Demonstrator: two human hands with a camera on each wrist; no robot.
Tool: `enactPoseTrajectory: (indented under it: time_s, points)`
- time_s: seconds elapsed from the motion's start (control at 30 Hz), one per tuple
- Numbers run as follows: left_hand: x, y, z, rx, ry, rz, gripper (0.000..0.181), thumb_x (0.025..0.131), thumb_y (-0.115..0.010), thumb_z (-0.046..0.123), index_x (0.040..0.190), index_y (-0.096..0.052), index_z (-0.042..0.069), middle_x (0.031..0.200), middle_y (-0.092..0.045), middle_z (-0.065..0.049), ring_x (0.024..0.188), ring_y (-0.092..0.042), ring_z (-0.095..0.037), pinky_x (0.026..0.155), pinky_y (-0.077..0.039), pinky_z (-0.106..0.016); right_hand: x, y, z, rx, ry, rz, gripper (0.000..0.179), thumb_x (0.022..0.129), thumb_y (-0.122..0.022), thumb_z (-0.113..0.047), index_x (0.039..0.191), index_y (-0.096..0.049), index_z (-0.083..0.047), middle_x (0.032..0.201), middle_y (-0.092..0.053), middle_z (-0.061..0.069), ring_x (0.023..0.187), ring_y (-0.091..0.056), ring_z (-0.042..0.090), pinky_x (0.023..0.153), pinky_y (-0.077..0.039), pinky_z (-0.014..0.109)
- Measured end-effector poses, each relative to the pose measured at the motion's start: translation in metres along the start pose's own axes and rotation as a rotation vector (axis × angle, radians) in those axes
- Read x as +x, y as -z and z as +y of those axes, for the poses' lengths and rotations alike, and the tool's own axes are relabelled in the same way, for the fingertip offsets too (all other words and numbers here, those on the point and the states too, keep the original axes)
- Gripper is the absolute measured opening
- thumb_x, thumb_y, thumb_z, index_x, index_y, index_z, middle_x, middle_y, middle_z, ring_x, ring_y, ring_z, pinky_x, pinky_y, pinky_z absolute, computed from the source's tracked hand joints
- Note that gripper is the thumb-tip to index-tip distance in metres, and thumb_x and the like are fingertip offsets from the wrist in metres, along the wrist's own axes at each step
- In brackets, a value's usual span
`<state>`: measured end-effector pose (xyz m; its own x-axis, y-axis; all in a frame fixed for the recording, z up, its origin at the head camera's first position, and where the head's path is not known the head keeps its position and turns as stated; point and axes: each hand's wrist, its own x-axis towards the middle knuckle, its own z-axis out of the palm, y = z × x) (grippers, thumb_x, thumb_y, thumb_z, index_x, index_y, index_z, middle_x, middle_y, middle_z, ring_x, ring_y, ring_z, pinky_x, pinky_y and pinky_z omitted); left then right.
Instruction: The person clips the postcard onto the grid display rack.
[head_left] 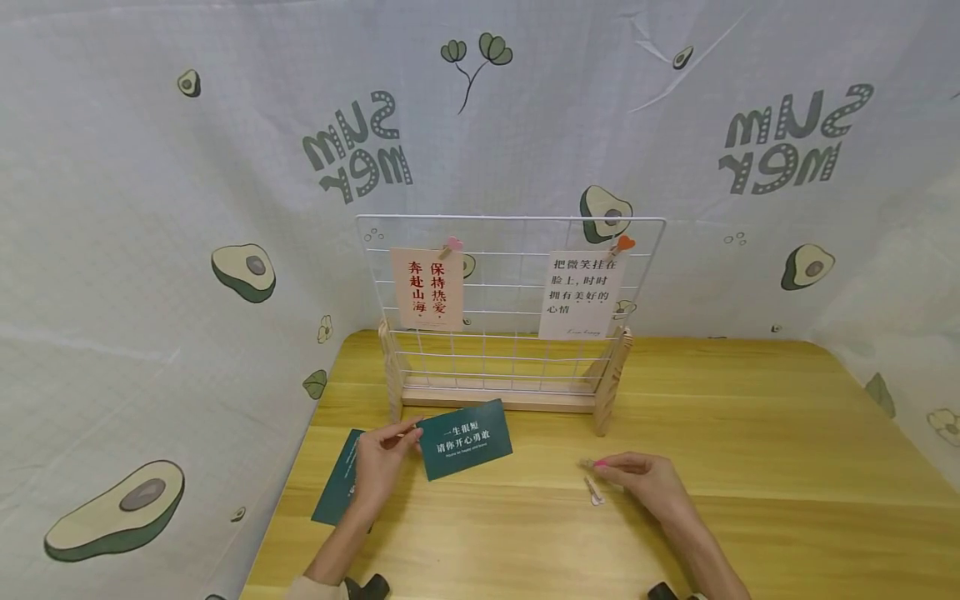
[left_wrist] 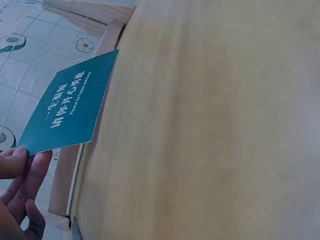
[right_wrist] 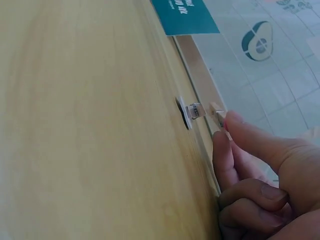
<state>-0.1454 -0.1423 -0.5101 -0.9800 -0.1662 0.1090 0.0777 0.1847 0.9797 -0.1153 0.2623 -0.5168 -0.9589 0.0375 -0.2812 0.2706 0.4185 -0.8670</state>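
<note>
A black device (head_left: pixel 367 587) is seen below the left hand (head_left: pixel 378 467), by which a teal card (head_left: pixel 465 440) is pinched; a small clip (head_left: pixel 587 463) is pinched by the right hand (head_left: pixel 648 481). In the left wrist view, the card's corner is gripped; in the right, a second clip (right_wrist: pixel 195 110) is seen near the fingertips (right_wrist: pixel 223 142).
</note>
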Motion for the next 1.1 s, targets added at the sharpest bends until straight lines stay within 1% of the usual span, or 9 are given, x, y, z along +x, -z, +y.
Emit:
enactPoseTrajectory:
  time_s: [0.07, 0.13, 0.33, 0.53, 0.6, 0.67, 0.77, 0.9, 1.1]
  points:
    - [0.005, 0.002, 0.003, 0.004, -0.048, -0.007, 0.022, 0.091, -0.074, 0.000, 0.112, -0.079, 0.001, 0.095, -0.076, -0.023, 0.070, -0.073, -0.027, 0.049, -0.036, -0.017, 0.000, 0.000, 0.000, 0.003, 0.002, -0.003, 0.036, 0.092, -0.078, -0.032, 0.115, -0.076, -0.003, 0.125, -0.074, 0.012, 0.134, -0.050, 0.040, 0.108, -0.042, 0.059]
    - [0.011, 0.005, 0.006, 0.010, -0.095, -0.016, 0.022, 0.092, -0.074, -0.001, 0.113, -0.079, 0.001, 0.096, -0.076, -0.022, 0.070, -0.073, -0.022, 0.047, -0.034, -0.017, 0.000, -0.001, -0.001, 0.007, -0.003, 0.003, 0.040, 0.093, -0.077, -0.035, 0.118, -0.075, -0.003, 0.127, -0.072, 0.013, 0.136, -0.049, 0.040, 0.109, -0.040, 0.061]
    - [0.034, 0.014, 0.020, 0.049, -0.222, 0.013, 0.022, 0.093, -0.073, 0.003, 0.113, -0.080, 0.006, 0.087, -0.072, -0.018, 0.071, -0.066, -0.019, 0.054, -0.042, -0.017, 0.001, -0.002, -0.003, 0.036, -0.020, 0.035, 0.051, 0.095, -0.075, -0.040, 0.126, -0.070, 0.000, 0.142, -0.062, 0.022, 0.142, -0.043, 0.040, 0.115, -0.034, 0.062]
    - [0.056, 0.017, 0.042, 0.097, -0.332, 0.049, 0.018, 0.092, -0.074, 0.001, 0.108, -0.082, 0.006, 0.083, -0.069, -0.018, 0.069, -0.053, -0.010, 0.058, -0.037, -0.016, 0.000, -0.002, -0.003, 0.039, -0.010, 0.040, 0.050, 0.094, -0.076, -0.039, 0.123, -0.071, 0.001, 0.148, -0.055, 0.025, 0.146, -0.036, 0.043, 0.117, -0.028, 0.066]
    - [0.063, 0.018, 0.048, 0.114, -0.358, 0.051, 0.018, 0.092, -0.074, 0.000, 0.107, -0.082, 0.006, 0.086, -0.071, -0.016, 0.072, -0.057, -0.007, 0.057, -0.037, -0.015, 0.001, -0.003, -0.003, 0.026, -0.003, 0.042, 0.049, 0.094, -0.076, -0.039, 0.122, -0.072, 0.001, 0.146, -0.057, 0.025, 0.145, -0.038, 0.043, 0.116, -0.030, 0.064]
    - [0.068, 0.017, 0.054, 0.142, -0.386, 0.053, 0.018, 0.092, -0.074, 0.000, 0.107, -0.082, 0.006, 0.089, -0.073, -0.015, 0.074, -0.062, -0.010, 0.057, -0.038, -0.015, 0.001, -0.003, -0.004, 0.013, -0.001, 0.046, 0.048, 0.094, -0.076, -0.039, 0.121, -0.073, 0.000, 0.145, -0.058, 0.024, 0.142, -0.041, 0.041, 0.114, -0.034, 0.060]
    - [0.074, 0.014, 0.060, 0.186, -0.427, 0.058, 0.018, 0.092, -0.073, -0.001, 0.107, -0.082, 0.005, 0.092, -0.076, -0.013, 0.078, -0.070, -0.018, 0.057, -0.040, -0.013, 0.002, -0.003, -0.004, -0.010, -0.009, 0.053, 0.045, 0.094, -0.076, -0.039, 0.120, -0.074, -0.002, 0.140, -0.063, 0.020, 0.133, -0.046, 0.033, 0.105, -0.040, 0.046]
    - [0.080, 0.010, 0.065, 0.223, -0.493, 0.083, 0.018, 0.091, -0.074, -0.003, 0.105, -0.082, 0.003, 0.090, -0.076, -0.014, 0.076, -0.071, -0.027, 0.059, -0.041, -0.012, 0.003, -0.004, -0.003, -0.038, -0.021, 0.058, 0.044, 0.094, -0.076, -0.041, 0.120, -0.075, -0.005, 0.130, -0.068, 0.012, 0.122, -0.048, 0.023, 0.095, -0.040, 0.031]
    - [0.086, 0.003, 0.068, 0.292, -0.573, 0.154, 0.015, 0.088, -0.077, -0.001, 0.101, -0.083, 0.003, 0.084, -0.077, -0.015, 0.066, -0.070, -0.029, 0.057, -0.038, -0.007, 0.003, -0.003, -0.002, -0.025, -0.010, 0.051, 0.045, 0.094, -0.075, -0.041, 0.120, -0.074, -0.004, 0.133, -0.067, 0.014, 0.128, -0.048, 0.027, 0.101, -0.040, 0.039]
